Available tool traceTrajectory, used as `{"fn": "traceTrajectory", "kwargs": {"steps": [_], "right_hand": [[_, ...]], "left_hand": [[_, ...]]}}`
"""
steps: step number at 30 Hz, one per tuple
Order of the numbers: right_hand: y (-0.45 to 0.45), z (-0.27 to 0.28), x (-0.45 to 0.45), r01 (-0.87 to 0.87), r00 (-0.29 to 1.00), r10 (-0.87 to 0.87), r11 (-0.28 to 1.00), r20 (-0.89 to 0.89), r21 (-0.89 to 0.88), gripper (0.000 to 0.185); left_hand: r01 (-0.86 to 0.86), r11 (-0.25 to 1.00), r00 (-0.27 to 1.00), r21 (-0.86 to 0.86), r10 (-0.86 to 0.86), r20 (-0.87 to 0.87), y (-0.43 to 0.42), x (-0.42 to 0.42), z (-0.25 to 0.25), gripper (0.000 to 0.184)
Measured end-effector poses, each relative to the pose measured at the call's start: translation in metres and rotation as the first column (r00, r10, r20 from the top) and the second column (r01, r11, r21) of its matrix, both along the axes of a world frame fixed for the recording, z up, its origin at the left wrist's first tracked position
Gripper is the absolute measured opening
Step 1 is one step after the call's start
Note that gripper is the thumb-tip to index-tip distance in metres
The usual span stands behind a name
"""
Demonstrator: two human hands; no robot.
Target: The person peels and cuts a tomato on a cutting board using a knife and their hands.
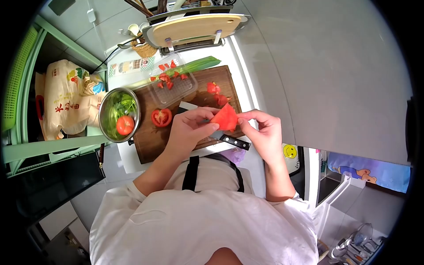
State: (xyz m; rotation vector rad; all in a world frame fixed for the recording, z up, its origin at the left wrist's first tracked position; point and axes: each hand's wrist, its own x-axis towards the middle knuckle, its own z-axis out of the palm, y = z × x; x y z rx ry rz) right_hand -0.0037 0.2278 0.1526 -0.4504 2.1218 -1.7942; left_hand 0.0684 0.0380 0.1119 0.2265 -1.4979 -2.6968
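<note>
Between my hands, above the wooden cutting board, is a red tomato piece. My left hand grips its left side between thumb and fingers. At its right edge my right hand pinches it with thumb and forefinger. Below them lies a knife, its black handle toward me and its blade partly hidden by my left hand. A cut tomato half sits left of my left hand, cut face up. Red tomato scraps lie at the board's right side. A clear plastic tray holds several tomato chunks.
Left of the board stands a metal bowl with greens and a whole tomato. A green onion lies behind the tray. Farther back are a rack with a light cutting board and a utensil basket. Shelving with a bag is at left.
</note>
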Motion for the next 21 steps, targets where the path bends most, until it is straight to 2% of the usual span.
{"fn": "traceTrajectory", "kwargs": {"steps": [5,14,17,20,21], "right_hand": [[-0.002,0.006,-0.001,-0.040,0.999,0.040,0.998,0.003,0.054,0.014],[-0.003,0.006,-0.001,-0.039,0.993,0.056,0.985,-0.099,0.167,0.011],[-0.008,0.004,0.003,0.007,0.995,0.010,0.985,-0.098,0.171,0.009],[-0.008,-0.008,-0.003,0.040,0.996,-0.037,0.999,-0.087,0.025,0.007],[-0.009,-0.005,-0.003,0.051,0.999,-0.051,0.999,0.004,-0.018,0.007]], "left_hand": [[-0.013,1.000,0.999,-0.024,0.012,-0.029,-0.004,0.002,-0.004,0.012],[0.014,0.997,0.999,-0.072,-0.018,-0.045,-0.008,0.006,-0.005,0.013],[0.050,0.999,0.998,-0.006,-0.050,-0.034,-0.010,0.008,-0.006,0.012],[0.066,0.981,0.998,0.184,-0.064,-0.019,-0.010,0.008,-0.010,0.010],[0.067,0.979,0.998,0.192,-0.064,-0.020,-0.010,0.009,-0.009,0.010]]}}
